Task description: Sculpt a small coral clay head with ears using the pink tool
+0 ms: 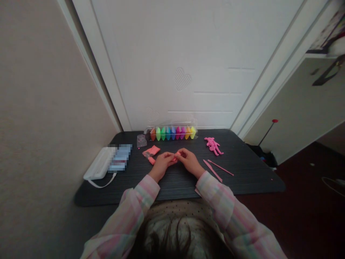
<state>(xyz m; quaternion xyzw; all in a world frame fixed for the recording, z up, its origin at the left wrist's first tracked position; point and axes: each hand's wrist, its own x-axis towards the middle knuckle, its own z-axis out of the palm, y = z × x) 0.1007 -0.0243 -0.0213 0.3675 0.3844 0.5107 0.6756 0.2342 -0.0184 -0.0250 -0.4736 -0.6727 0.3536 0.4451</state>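
Between my fingertips, at the middle of the dark table point(172, 187), is a small lump of orange-pink modelling clay point(177, 154). My left hand point(163, 163) pinches it from the left, and my right hand point(190, 162) pinches it from the right; the fingers cover much of the lump. Just left of my left hand lies an opened packet of the same orange-pink clay point(151, 152). To the right of my right hand are a pink modelling knife point(212, 171) and a thin pink stick tool point(221, 167). Beyond them lies a pink figure-shaped piece point(213, 146).
At the table's back stands a clear tray of clay packets in several colours point(172, 133), with a small clear plastic piece point(141, 140) beside it. A white power bank point(98, 163) with a cable and a blurred-out device point(120, 158) lie at left. A white door point(175, 46) rises behind.
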